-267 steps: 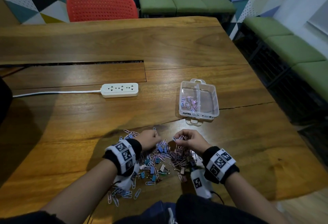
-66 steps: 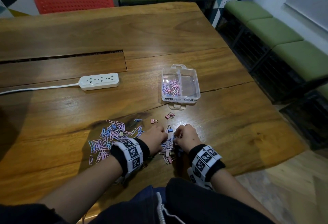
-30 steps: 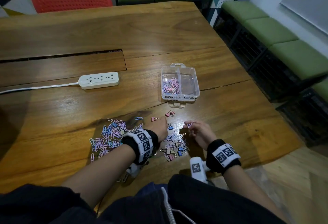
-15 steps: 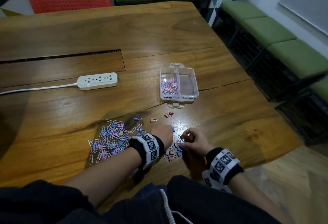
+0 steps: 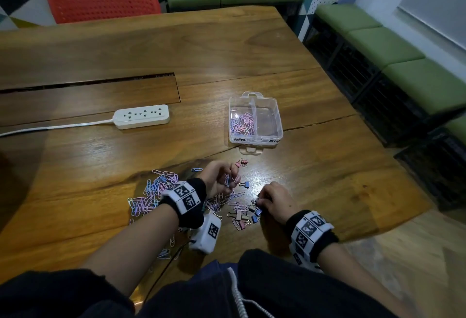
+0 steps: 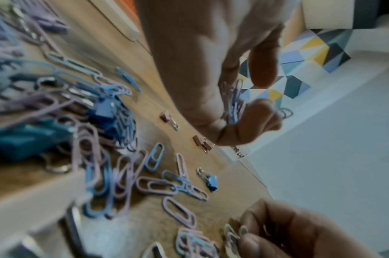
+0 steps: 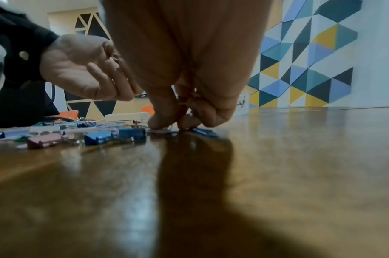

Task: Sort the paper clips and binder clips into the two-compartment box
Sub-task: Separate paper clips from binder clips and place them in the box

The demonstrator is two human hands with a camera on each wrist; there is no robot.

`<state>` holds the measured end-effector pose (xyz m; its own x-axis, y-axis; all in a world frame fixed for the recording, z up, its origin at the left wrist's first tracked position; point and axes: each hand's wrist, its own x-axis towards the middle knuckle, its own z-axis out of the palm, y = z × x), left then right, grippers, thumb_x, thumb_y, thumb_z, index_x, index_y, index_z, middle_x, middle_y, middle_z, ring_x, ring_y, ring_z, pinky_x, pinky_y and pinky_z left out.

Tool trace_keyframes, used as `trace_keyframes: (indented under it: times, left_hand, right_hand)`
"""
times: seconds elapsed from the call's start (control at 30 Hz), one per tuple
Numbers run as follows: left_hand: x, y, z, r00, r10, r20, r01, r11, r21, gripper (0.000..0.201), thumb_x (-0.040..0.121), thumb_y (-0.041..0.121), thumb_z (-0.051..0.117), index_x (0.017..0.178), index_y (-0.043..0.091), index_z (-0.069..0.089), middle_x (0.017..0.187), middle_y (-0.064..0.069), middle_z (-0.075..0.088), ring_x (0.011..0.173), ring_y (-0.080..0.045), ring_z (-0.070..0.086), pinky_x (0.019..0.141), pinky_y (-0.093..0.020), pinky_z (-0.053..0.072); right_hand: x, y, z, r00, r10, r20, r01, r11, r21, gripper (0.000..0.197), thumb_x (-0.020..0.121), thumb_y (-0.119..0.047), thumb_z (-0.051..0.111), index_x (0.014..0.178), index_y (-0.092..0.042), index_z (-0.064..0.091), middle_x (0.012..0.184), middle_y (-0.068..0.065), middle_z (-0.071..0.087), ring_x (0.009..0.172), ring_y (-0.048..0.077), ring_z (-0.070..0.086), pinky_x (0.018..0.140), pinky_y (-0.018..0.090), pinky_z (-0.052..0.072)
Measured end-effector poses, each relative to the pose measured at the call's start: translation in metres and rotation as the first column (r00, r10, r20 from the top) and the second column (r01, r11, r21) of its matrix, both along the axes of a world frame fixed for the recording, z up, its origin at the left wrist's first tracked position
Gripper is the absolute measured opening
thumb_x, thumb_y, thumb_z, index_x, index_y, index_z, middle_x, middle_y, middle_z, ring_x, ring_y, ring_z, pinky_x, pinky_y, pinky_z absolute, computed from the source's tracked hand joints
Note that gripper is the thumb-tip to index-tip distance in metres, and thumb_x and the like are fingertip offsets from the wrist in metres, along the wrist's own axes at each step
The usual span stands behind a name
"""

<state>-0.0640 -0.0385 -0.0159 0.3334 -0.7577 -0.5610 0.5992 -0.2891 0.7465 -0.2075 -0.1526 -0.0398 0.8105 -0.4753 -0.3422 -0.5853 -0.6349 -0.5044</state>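
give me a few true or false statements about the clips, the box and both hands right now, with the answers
1. The left compartment of the clear box holds paper clips. True.
2. The right compartment is full of binder clips. False: it looks empty.
3. The left hand holds a small bunch of paper clips. True.
4. The right hand is over the box. False: it is down at the loose clips on the table.
5. The power strip lies left of the box. True.
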Motion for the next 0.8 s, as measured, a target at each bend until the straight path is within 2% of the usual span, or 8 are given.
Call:
trace_keyframes:
  times: [0.13,0.27,0.37,0.43,0.47,0.53,0.67,0.8]
  left_hand:
    - [-0.004,-0.005,-0.005,0.987,-0.061,0.146,0.044,0.992,0.118,0.026,0.092,0.018,0.046,0.066,0.014,0.049,0.059,0.000,0.051,0.040,-0.007,0.044,0.035,-0.015,0.034]
    - [-0.013,-0.010,-0.010,0.848,-0.306,0.432,0.163,0.927,0.338,0.025,0.091,0.014,0.054,0.069,0.017,0.041,0.064,0.001,0.049,0.044,-0.002,0.044,0.039,-0.013,0.037]
    - [-0.022,-0.011,-0.010,0.546,-0.518,0.659,0.203,0.845,0.495,0.019,0.091,0.020,0.053,0.074,0.017,0.048,0.073,0.001,0.050,0.060,-0.007,0.044,0.054,-0.019,0.038]
    - [-0.027,-0.011,-0.010,0.316,-0.658,0.684,0.243,0.752,0.612,0.019,0.086,0.028,0.061,0.093,0.012,0.055,0.091,-0.004,0.055,0.077,-0.014,0.051,0.070,-0.024,0.045]
    - [-0.029,-0.011,-0.013,0.208,-0.715,0.667,0.243,0.699,0.673,0.033,0.081,0.034,0.065,0.103,0.012,0.053,0.102,-0.004,0.055,0.088,-0.017,0.053,0.079,-0.028,0.048]
    - [-0.032,-0.013,-0.019,0.078,-0.765,0.639,0.215,0.639,0.738,0.051,0.077,0.042,0.068,0.115,0.014,0.049,0.115,-0.005,0.053,0.104,-0.021,0.053,0.090,-0.035,0.049]
    - [-0.034,-0.017,-0.017,-0.013,-0.778,0.628,0.200,0.614,0.764,0.039,0.088,0.034,0.057,0.117,0.008,0.051,0.119,-0.010,0.052,0.109,-0.026,0.053,0.093,-0.039,0.049]
    - [-0.034,-0.017,-0.015,-0.120,-0.819,0.562,0.218,0.530,0.819,0.035,0.096,0.029,0.043,0.115,0.002,0.055,0.116,-0.013,0.056,0.106,-0.028,0.056,0.090,-0.038,0.050]
  right_hand:
    - [-0.001,0.001,0.003,1.000,0.021,-0.001,-0.021,0.999,-0.041,0.005,0.089,-0.015,0.054,0.087,-0.011,0.056,0.095,0.006,0.057,0.084,0.013,0.047,0.078,0.020,0.038]
    - [-0.002,0.000,0.006,1.000,0.015,0.011,-0.015,1.000,0.008,0.015,0.090,-0.008,0.049,0.104,-0.004,0.055,0.108,0.011,0.060,0.098,0.022,0.057,0.081,0.023,0.042]
    - [-0.003,0.000,0.003,1.000,-0.016,0.015,0.015,0.999,0.052,0.021,0.091,-0.004,0.047,0.109,-0.003,0.056,0.112,0.010,0.059,0.102,0.021,0.056,0.081,0.020,0.043]
    - [-0.003,-0.002,0.001,0.989,-0.130,0.066,0.118,0.980,0.160,0.020,0.089,-0.002,0.049,0.107,-0.003,0.059,0.108,0.009,0.061,0.099,0.019,0.057,0.080,0.019,0.043]
    - [-0.003,-0.003,0.001,0.975,-0.207,0.084,0.180,0.951,0.252,0.019,0.089,-0.001,0.049,0.105,-0.003,0.059,0.102,0.006,0.061,0.096,0.019,0.057,0.079,0.018,0.044]
    - [-0.004,-0.007,0.004,0.943,-0.321,0.083,0.258,0.868,0.423,0.016,0.090,-0.002,0.049,0.101,-0.004,0.059,0.087,-0.002,0.059,0.086,0.015,0.058,0.070,0.015,0.044]
    - [-0.007,-0.013,0.014,0.863,-0.506,0.003,0.358,0.615,0.702,0.017,0.092,-0.004,0.044,0.080,-0.012,0.054,0.080,0.003,0.056,0.070,0.013,0.053,0.065,0.025,0.045]
    - [-0.008,-0.018,0.015,0.731,-0.678,-0.071,0.380,0.318,0.869,0.019,0.092,-0.010,0.040,0.075,-0.009,0.048,0.077,0.005,0.046,0.066,0.014,0.042,0.059,0.023,0.036]
